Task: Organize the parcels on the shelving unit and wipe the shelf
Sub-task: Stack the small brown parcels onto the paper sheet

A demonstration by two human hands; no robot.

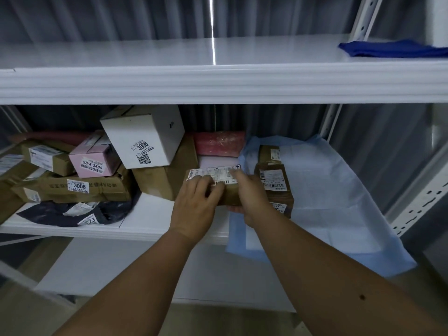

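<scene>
Presently both hands hold a brown parcel [224, 187] at middle shelf [150, 215] front: left hand [194, 204] curled over its top, right hand [252, 195] gripping its right end. Blue cloth [392, 48] on upper shelf [169, 54], right.

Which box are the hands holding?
The small brown box with the long white label on top, at the middle shelf's front. Both the left hand and right hand grip it; the other boxes sit untouched.
</scene>
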